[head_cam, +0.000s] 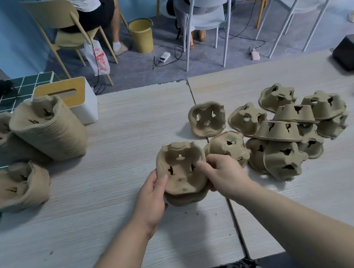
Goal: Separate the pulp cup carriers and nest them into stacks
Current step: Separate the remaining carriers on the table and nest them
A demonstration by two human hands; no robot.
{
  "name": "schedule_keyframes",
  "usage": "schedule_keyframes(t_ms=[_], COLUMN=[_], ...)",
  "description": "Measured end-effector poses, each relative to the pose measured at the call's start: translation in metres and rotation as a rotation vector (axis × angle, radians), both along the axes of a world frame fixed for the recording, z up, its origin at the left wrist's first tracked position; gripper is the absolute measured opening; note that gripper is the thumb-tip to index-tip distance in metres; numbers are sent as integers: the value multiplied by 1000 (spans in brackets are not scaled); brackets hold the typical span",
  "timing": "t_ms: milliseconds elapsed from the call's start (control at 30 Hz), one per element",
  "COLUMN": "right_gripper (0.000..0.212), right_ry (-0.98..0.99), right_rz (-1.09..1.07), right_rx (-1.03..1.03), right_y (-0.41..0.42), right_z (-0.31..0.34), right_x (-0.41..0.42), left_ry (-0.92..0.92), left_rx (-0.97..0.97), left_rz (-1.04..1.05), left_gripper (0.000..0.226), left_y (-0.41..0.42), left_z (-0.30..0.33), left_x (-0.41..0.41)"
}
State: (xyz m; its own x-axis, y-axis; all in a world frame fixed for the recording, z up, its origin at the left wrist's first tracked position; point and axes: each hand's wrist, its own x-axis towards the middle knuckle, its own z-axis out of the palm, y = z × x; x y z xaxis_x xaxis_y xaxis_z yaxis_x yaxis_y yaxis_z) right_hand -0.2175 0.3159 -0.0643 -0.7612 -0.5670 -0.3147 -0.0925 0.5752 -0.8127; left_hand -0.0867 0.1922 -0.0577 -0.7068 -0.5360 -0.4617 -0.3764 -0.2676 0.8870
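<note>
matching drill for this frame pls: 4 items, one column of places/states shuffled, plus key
Items:
1. held pulp carrier
2. tall carrier stack
3. loose carrier pile
4. tissue box

Places/states:
A. scattered on the table's right side
B. gripped by left hand and right hand
C. white with a yellow top, behind the stacks
D. nested high, far left of the table

Pairs: 1-B, 2-D, 3-A, 4-C

3 stacks (48,132) left on table (123,119), loose carriers (286,131) right.
</note>
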Motion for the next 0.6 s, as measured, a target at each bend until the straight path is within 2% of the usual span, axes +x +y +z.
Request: schedule_keyframes(t_ms=[133, 267, 433, 533, 600], right_gripper=[29, 25, 11, 10, 14], right_ry=[-59, -14, -48, 90, 199], right_rz=[45, 65, 7, 88, 39], right_rx=[27, 79, -10, 98, 142], right_y=[3, 7, 9, 13, 15], right_z=[0, -4, -9, -10, -8], right_x=[-1, -4, -6, -6, -6], left_ry=[-34, -58, -66, -77, -77], left_rx=[-5, -7, -43, -68, -46], left_rz=[13, 7, 16, -6, -32], left_gripper=[20, 15, 13, 33, 47], left_y=[-1, -1, 1, -1, -1], left_z=[-3, -5, -7, -13, -15], left_x=[2, 3, 2, 1, 1])
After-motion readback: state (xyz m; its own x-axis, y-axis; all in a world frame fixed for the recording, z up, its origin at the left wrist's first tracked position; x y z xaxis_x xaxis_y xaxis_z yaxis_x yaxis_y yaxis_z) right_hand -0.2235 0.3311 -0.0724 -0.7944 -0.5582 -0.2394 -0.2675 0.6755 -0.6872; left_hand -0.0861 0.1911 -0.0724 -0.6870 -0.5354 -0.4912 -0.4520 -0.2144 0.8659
